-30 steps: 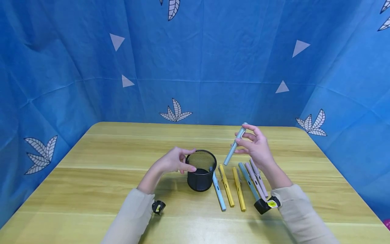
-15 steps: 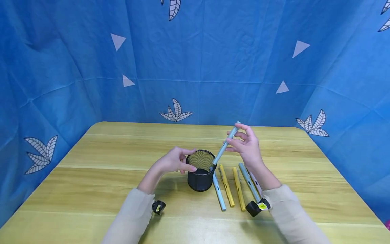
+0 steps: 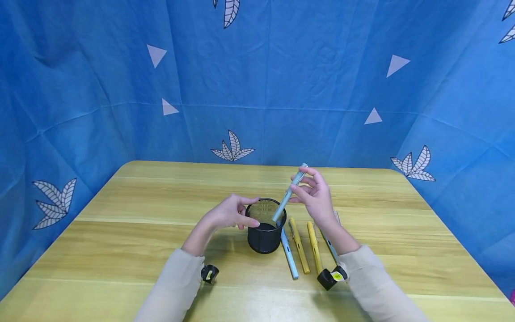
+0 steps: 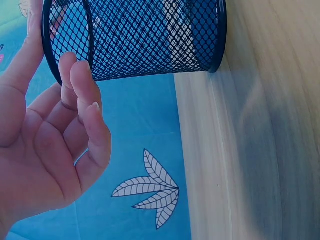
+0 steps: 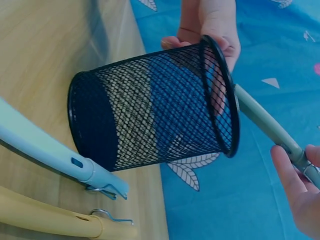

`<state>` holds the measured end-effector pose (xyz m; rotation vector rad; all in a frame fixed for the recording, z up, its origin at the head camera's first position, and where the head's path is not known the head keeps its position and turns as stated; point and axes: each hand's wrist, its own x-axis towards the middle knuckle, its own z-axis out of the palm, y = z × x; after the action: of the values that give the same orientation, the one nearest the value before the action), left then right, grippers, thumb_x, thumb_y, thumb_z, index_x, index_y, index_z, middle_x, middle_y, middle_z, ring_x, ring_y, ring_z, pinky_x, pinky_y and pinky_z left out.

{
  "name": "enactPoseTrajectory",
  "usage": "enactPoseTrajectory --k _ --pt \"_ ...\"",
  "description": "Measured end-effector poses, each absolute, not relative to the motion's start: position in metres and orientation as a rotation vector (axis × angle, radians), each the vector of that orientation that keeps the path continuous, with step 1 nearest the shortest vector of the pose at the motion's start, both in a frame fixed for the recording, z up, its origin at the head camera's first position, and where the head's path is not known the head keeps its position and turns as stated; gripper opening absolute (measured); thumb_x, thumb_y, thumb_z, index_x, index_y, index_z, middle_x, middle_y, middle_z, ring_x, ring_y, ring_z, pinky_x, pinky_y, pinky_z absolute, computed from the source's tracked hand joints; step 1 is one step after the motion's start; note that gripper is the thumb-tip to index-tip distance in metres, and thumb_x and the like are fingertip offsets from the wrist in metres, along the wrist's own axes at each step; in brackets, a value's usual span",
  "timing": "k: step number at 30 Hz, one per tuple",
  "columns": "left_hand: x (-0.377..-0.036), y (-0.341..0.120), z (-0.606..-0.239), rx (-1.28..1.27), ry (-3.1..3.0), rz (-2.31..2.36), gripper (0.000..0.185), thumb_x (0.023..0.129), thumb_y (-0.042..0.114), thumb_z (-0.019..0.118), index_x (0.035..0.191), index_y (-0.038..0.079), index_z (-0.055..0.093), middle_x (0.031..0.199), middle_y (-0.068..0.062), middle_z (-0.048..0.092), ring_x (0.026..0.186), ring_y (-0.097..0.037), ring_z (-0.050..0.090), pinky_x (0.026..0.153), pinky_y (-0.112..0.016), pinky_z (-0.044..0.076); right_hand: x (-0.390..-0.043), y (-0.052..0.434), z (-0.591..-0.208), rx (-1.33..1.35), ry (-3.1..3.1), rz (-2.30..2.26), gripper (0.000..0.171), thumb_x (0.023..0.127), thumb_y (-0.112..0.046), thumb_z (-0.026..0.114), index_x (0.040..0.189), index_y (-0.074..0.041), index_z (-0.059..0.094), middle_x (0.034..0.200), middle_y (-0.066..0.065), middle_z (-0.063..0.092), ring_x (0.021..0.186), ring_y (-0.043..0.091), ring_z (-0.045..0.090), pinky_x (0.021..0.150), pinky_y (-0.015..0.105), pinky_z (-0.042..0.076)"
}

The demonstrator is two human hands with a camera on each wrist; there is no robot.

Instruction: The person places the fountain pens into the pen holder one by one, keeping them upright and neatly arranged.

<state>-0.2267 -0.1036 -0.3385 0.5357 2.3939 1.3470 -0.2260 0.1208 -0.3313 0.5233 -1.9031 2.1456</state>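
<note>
right hand (image 3: 318,197) pinches the grey-blue pen (image 3: 287,193) tilted, tip dipping over the rim of the black mesh cup (image 3: 265,226) on the table (image 3: 120,250) — left hand (image 3: 231,212) cups its side, fingers loose, steadying it — spare pens (image 3: 299,246) lie just beside.

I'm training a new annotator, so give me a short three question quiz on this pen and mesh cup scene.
1. True or false: the right hand holds a yellow pen.
2. What does the left hand touch? A) mesh cup B) a pen C) the cloth
3. Fill in: the held pen's lower end is at the cup's ____.

Key:
1. False; it holds the grey-blue pen.
2. A, the mesh cup.
3. Rim, at the cup's open top.
</note>
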Motion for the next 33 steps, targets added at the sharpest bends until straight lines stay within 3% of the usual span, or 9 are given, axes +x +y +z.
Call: enactPoseTrajectory --k 5,13,24,33 --pt "-0.227 -0.104 -0.339 0.541 2.394 1.347 0.067 0.073 0.011 0.074 0.132 0.007 0.044 0.047 -0.001 0.041 0.062 -0.047 0.053 0.041 -0.021 0.027 -0.226 0.115 -0.337 0.562 -1.939 2.060 0.043 0.083 0.011 0.054 0.123 0.000 0.042 0.095 0.011 0.058 0.073 0.015 0.061 0.061 0.039 0.052" --pt "-0.227 -0.104 -0.340 0.541 2.404 1.340 0.066 0.073 0.011 0.074 0.132 0.007 0.044 0.047 -0.002 0.042 0.062 -0.047 0.053 0.041 -0.021 0.026 -0.224 0.111 -0.342 0.624 -2.005 1.959 0.065 0.082 0.011 0.056 0.138 -0.009 0.028 0.097 0.027 0.057 0.075 0.014 0.061 0.063 0.042 0.051" --pt "-0.226 -0.104 -0.340 0.538 2.406 1.349 0.066 0.073 0.011 0.074 0.132 0.007 0.044 0.047 -0.002 0.042 0.062 -0.047 0.052 0.041 -0.021 0.027 -0.222 0.105 -0.346 0.633 -2.052 1.937 0.046 0.080 0.011 0.059 0.123 0.002 0.043 0.089 0.025 0.058 0.074 0.017 0.061 0.060 0.036 0.052" --pt "-0.227 -0.104 -0.340 0.521 2.405 1.343 0.066 0.073 0.012 0.074 0.132 0.008 0.044 0.047 -0.002 0.040 0.062 -0.047 0.052 0.040 -0.021 0.027 -0.221 0.103 -0.347 0.662 -2.107 1.845 0.045 0.078 0.011 0.061 0.120 0.004 0.047 0.084 0.024 0.059 0.073 0.033 0.061 0.057 0.036 0.052"
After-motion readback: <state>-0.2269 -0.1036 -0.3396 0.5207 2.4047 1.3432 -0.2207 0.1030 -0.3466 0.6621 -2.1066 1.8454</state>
